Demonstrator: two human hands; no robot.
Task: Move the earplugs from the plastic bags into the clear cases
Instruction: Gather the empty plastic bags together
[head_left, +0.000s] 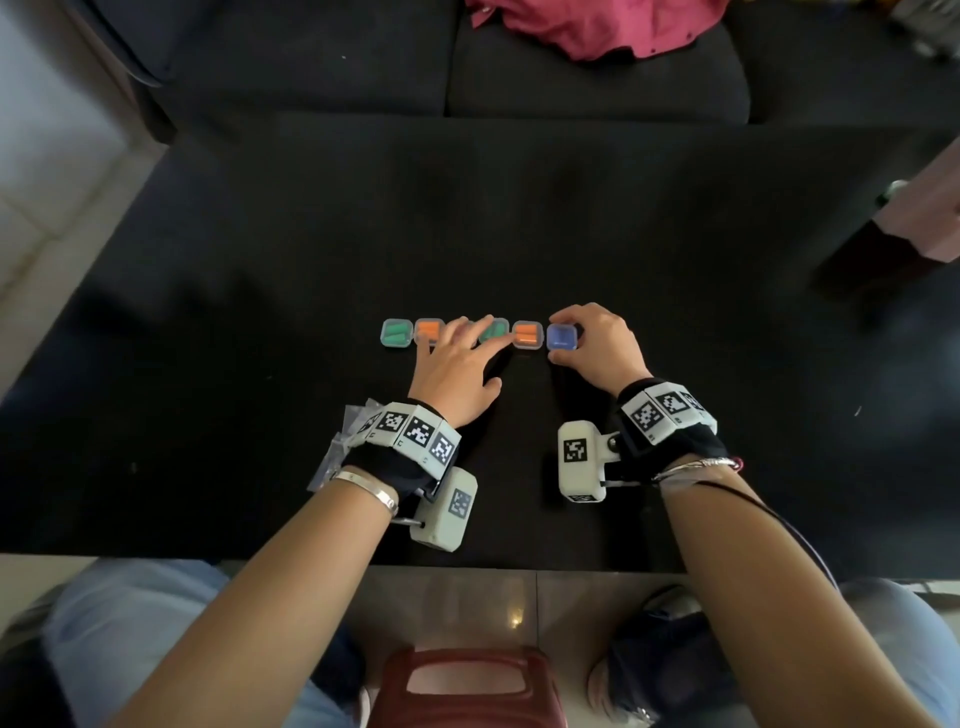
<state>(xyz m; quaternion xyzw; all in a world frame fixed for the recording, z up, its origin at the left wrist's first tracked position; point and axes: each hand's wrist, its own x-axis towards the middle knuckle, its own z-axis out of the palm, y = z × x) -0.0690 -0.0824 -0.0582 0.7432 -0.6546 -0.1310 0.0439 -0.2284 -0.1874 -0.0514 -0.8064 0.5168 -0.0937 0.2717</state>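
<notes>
Black table (260, 312) wide open; right grip (597, 345) pinches blue case (562, 336); left grip (457, 358) flat.

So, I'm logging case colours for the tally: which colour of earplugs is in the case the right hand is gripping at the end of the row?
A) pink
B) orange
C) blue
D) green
C: the right hand curls its thumb and fingers round the blue-filled case at the right end of the row; the orange case sits just left of it.

We see small clear glossy plastic cases (397, 333) on a matt black cloth-like table top (519, 223), and crumpled clear plastic bags (337, 447).
</notes>
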